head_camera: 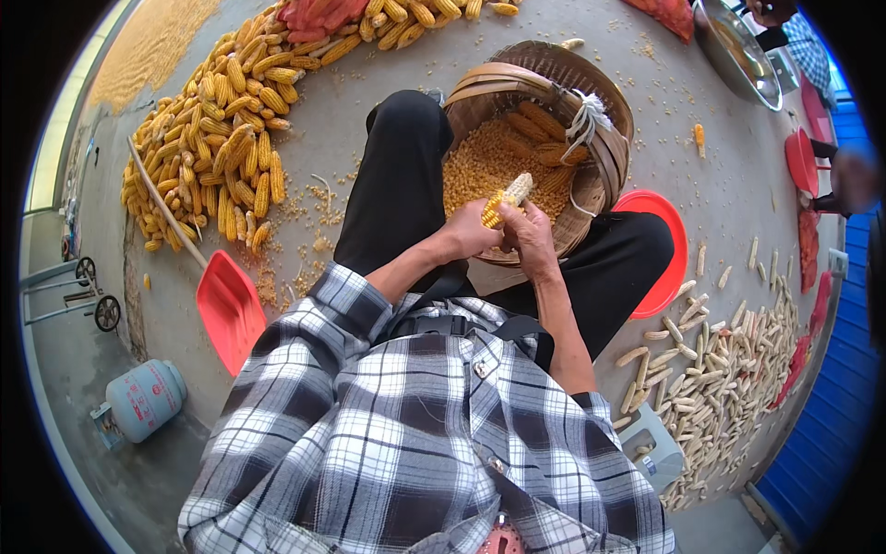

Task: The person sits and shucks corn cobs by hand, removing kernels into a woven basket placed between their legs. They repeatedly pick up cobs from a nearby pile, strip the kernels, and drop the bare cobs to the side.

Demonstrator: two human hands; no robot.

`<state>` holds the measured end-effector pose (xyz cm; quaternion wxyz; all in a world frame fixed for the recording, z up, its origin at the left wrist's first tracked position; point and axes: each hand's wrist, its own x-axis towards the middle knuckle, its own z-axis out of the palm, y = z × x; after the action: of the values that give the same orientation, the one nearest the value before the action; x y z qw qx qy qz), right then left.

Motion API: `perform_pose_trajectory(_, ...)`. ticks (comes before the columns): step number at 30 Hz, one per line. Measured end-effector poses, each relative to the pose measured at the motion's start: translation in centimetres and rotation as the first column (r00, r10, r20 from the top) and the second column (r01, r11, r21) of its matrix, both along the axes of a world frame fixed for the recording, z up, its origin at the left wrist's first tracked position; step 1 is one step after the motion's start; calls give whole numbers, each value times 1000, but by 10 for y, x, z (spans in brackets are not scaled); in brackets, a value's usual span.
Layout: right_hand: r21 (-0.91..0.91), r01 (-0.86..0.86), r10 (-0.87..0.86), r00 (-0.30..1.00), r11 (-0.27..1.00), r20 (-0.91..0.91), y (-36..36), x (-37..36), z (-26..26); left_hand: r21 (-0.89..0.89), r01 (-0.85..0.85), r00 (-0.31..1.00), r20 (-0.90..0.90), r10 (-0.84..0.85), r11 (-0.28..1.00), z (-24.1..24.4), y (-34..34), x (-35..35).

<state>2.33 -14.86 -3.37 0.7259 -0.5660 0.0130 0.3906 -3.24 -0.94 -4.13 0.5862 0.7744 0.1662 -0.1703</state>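
Both of my hands grip one corn cob [516,188], whose upper end is bare and pale while yellow kernels still cover its lower part. My left hand [471,225] is closed around the kernelled end. On the other side, my right hand [529,228] presses its thumb and fingers against the cob. Just beyond my hands, between my knees, stands a woven bamboo basket [608,90] with an arched handle [505,75]. Loose corn kernels [477,163] fill its bottom, and several whole ears of corn [540,121] lie on them. White string [592,114] is tied around the handle.
Ears of corn [228,131] are heaped at the left, beside a red-bladed shovel [230,311]. A gas cylinder [145,401] lies lower left. A red basin [668,242] touches my right knee. Stripped cobs [727,381] spread at right. Another person's hand [772,10] is near a metal basin [737,55].
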Motion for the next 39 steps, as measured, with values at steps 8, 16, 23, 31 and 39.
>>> perform_pose_trajectory(8,-161,45,-41,999,986,30,5,0,-7,356,-19,916,380,-126,934,-7,-3,-6)
perform_pose_trajectory(16,72,79,-68,986,994,-151,1,-3,-16,82,22,999,33,-25,996,2,4,3)
perform_pose_trajectory(23,-4,135,-132,964,991,-232,7,-4,1,385,22,986,142,-83,923,5,-1,-2)
perform_pose_trajectory(31,48,82,-76,992,996,-102,3,-1,-11,43,31,998,56,-33,999,-4,2,-1)
perform_pose_trajectory(39,7,167,-166,981,986,-104,5,3,-11,442,31,965,220,-142,896,12,-3,-4)
